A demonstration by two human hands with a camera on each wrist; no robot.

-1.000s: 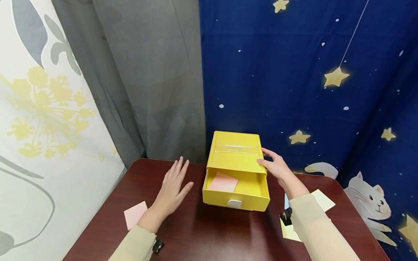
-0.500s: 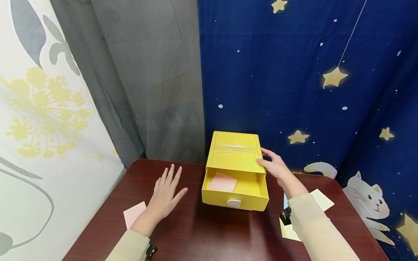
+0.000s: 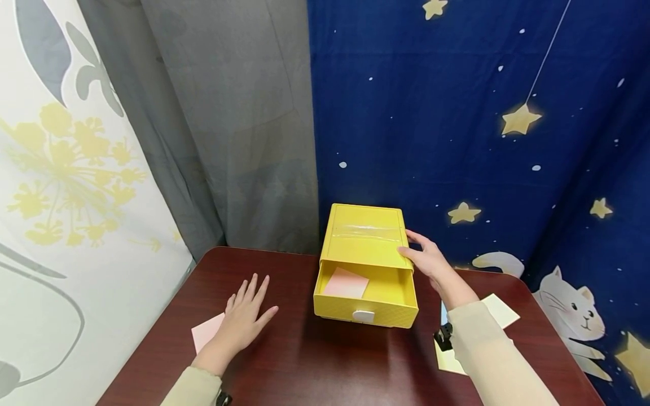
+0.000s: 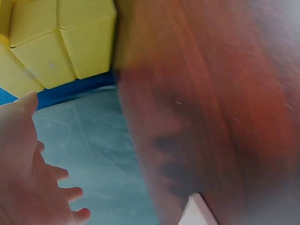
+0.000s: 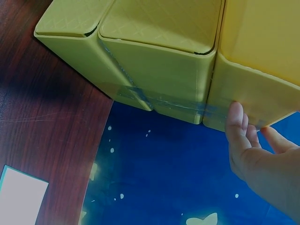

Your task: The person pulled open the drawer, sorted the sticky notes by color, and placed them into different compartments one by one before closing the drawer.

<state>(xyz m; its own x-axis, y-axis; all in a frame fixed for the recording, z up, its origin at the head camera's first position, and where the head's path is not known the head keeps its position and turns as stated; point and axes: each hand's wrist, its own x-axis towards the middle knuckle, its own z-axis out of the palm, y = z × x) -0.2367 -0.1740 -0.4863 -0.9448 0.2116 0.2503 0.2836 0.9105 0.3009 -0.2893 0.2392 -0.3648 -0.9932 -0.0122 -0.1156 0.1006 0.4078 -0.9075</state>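
Note:
A yellow drawer unit (image 3: 365, 234) stands at the table's back, its top drawer (image 3: 337, 309) pulled out. Inside that drawer lies a pink paper square (image 3: 347, 283). My right hand (image 3: 431, 262) rests on the unit's right side near the top; in the right wrist view its fingertips (image 5: 235, 112) touch the yellow wall. Fingers spread and holding nothing, my left hand (image 3: 238, 324) is over the table's left part. Another pink paper square (image 3: 205, 332) lies just left of it, partly covered by the hand in the head view; its corner shows in the left wrist view.
Pale yellow (image 3: 449, 361), cream (image 3: 501, 310) and blue (image 3: 444, 313) paper squares lie at the right, partly hidden by the right forearm. A dark red wooden table (image 3: 284, 361) carries everything. Grey (image 3: 244, 141) and blue star-patterned curtains (image 3: 457, 113) hang behind it.
My left hand has moved left and toward me, away from the drawer unit, and now overlaps the pink square on the table. The right hand and the drawer have stayed in place.

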